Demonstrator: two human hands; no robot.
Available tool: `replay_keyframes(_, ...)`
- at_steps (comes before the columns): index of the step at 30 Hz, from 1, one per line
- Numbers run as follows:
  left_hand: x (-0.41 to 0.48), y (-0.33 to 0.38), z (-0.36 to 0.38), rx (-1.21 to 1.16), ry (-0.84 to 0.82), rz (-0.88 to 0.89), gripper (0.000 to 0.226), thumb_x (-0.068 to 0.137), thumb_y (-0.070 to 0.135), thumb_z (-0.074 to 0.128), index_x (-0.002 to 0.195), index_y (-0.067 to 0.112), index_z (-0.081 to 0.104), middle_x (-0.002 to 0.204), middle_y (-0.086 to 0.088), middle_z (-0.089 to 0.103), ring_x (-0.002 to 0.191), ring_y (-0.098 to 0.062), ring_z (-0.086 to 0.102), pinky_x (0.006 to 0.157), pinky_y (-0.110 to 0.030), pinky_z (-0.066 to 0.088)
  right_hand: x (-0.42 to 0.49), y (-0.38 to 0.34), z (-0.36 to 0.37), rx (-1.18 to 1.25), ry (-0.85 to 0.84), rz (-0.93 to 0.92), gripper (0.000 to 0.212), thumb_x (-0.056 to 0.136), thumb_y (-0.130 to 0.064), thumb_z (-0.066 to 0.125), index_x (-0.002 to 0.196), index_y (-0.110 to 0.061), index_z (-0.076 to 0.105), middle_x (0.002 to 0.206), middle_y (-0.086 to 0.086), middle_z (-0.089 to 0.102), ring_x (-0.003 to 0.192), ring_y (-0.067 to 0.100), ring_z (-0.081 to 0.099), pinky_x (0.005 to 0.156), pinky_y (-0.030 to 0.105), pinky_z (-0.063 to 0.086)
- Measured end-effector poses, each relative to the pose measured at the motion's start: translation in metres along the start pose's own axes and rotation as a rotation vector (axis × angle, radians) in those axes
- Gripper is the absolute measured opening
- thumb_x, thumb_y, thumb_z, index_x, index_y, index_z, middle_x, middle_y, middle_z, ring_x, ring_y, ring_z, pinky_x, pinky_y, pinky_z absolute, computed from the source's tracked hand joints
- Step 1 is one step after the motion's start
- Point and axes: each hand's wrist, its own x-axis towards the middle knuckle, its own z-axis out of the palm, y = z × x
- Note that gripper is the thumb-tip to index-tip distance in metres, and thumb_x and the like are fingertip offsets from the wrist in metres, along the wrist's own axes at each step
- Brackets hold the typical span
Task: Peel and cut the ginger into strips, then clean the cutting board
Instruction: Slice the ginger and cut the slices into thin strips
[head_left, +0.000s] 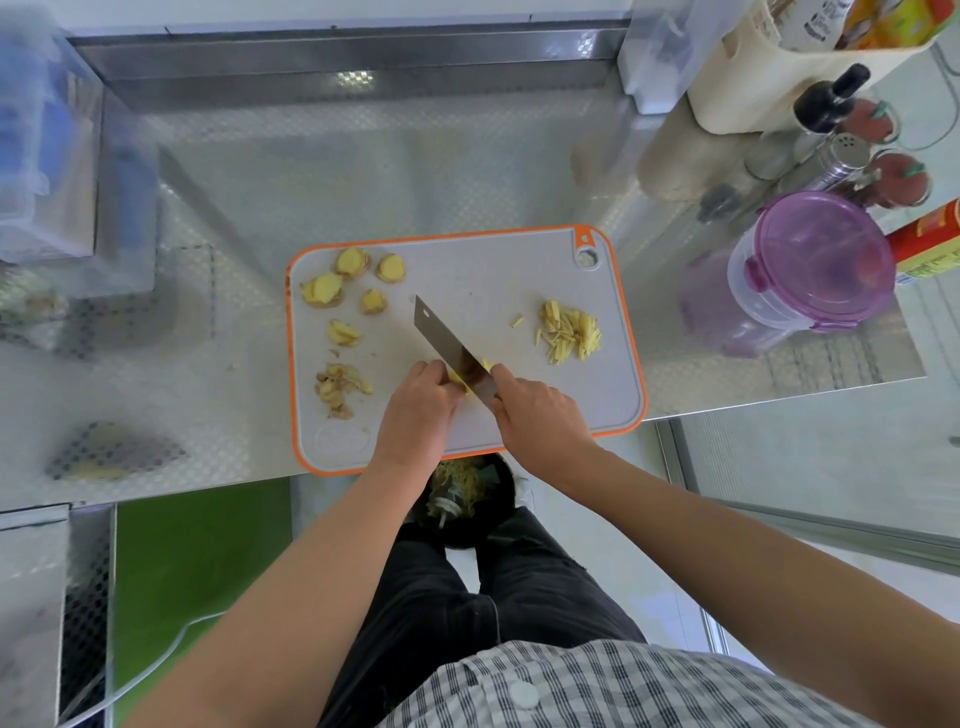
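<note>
You're maybe halfway. Your left hand (415, 400) pins ginger (458, 378) on the cutting board (467, 275) and your right hand (535, 410) grips the cleaver (452, 348). One strip pile (569, 332) is done, slices (324, 288) are waiting, those are probably peels (337, 387), and the board isn't cleaned yet.

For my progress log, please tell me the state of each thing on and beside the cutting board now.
ginger strips: cut, heaped on cutting board, right side.
ginger slices: not yet in strips, board's left.
ginger piece: held by left hand, under blade.
knife: gripped by right hand, blade on ginger piece.
peels: piled on board, uncleared.
purple container: lid on.
</note>
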Motion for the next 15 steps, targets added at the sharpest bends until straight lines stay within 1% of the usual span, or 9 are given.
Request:
replay_keyframes(7,0.001,-0.002,0.002,-0.011,0.034,0.021,0.020,0.067,-0.009,0.077,0.078,0.007,0.073,0.074,-0.007,0.061,0.070,-0.028,0.054,0.052,-0.035,0.049,0.004,-0.005,0.007,-0.067,0.005,0.021,0.013,0.098,-0.010,0.037,0.110,-0.014,0.036,0.074,-0.001,0.044,0.062,0.026,0.047,0.055,0.034,0.033)
replay_keyframes(11,0.002,-0.001,0.002,-0.015,0.018,0.004,0.017,0.065,-0.007,0.079,0.073,0.007,0.072,0.074,-0.007,0.061,0.070,-0.028,0.055,0.051,-0.035,0.049,0.011,-0.010,0.014,-0.083,0.015,0.045,0.018,0.097,-0.009,0.038,0.114,-0.013,0.037,0.083,0.001,0.048,0.062,0.025,0.044,0.056,0.034,0.033)
replay_keyframes(13,0.002,-0.002,0.002,-0.030,0.025,-0.015,0.012,0.069,-0.004,0.077,0.072,0.007,0.072,0.074,-0.008,0.060,0.071,-0.029,0.054,0.052,-0.038,0.049,0.013,-0.010,0.015,-0.078,0.022,0.042,0.019,0.097,-0.009,0.037,0.116,-0.013,0.036,0.090,0.003,0.054,0.064,0.027,0.046,0.057,0.035,0.034)
replay_keyframes(15,0.001,0.000,-0.001,-0.047,0.033,-0.027,0.008,0.073,0.001,0.074,0.074,0.008,0.073,0.075,-0.007,0.060,0.072,-0.029,0.054,0.054,-0.039,0.049,0.013,-0.008,0.016,-0.071,0.022,0.040,0.020,0.097,-0.009,0.038,0.116,-0.013,0.036,0.092,0.004,0.056,0.064,0.027,0.046,0.057,0.035,0.035)
